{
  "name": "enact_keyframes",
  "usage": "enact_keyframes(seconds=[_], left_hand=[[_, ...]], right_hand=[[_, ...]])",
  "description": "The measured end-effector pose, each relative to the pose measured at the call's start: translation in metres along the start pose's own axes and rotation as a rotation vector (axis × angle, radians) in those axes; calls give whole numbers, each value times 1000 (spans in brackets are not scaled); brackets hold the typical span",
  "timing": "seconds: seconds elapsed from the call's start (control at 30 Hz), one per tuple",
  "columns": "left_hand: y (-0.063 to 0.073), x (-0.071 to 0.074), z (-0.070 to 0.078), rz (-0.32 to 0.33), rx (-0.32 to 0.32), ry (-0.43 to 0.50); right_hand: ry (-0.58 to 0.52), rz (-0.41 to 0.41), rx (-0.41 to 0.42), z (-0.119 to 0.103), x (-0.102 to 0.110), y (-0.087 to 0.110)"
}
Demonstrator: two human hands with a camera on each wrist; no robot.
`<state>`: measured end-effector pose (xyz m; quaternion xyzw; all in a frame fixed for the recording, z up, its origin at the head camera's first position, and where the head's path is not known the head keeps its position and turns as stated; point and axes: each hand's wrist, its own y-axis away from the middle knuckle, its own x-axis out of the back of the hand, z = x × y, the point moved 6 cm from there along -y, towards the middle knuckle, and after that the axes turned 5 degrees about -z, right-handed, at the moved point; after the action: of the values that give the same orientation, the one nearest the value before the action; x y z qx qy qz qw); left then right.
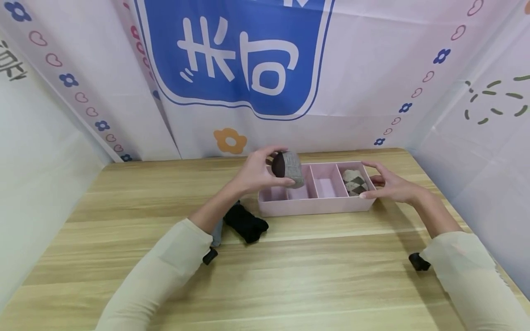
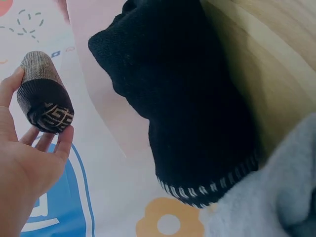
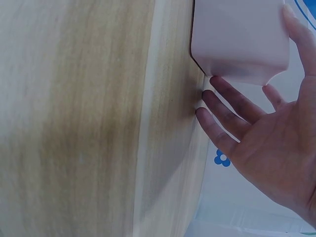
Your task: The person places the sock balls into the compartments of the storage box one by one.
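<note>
My left hand (image 1: 258,172) pinches a rolled sock (image 1: 293,169), grey knit with a dark end, above the left part of a pink divided box (image 1: 316,206). In the left wrist view a pale pattern shows on the dark end. My right hand (image 1: 393,184) grips the box's right end, thumb at the near corner and a finger at the far corner. A rolled beige sock with dark diamonds (image 1: 354,183) lies in the rightmost compartment. Left of the box, a black rolled sock (image 1: 246,223) lies beside a grey sock (image 1: 217,233), partly hidden by my left arm.
The wooden table (image 1: 314,276) runs back to a white printed cloth (image 1: 356,82) behind the box. More white cloth (image 1: 476,151) stands along the sides. A small black object (image 1: 419,261) sits at my right cuff, another at the left cuff.
</note>
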<state>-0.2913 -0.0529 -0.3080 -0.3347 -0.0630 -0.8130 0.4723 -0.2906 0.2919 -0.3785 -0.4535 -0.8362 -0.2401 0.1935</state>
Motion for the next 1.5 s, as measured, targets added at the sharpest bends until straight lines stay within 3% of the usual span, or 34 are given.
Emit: enact_keyframes(seconds=[0.23, 0.93, 1.5], left_hand=[[-10, -7, 5, -17, -10, 6], [-44, -46, 20, -134, 15, -22], [-59, -68, 26, -150, -13, -116]], right_hand=[[0, 1, -5, -1, 0, -1], [2, 0, -4, 0, 1, 0], [4, -6, -15, 0, 0, -1]])
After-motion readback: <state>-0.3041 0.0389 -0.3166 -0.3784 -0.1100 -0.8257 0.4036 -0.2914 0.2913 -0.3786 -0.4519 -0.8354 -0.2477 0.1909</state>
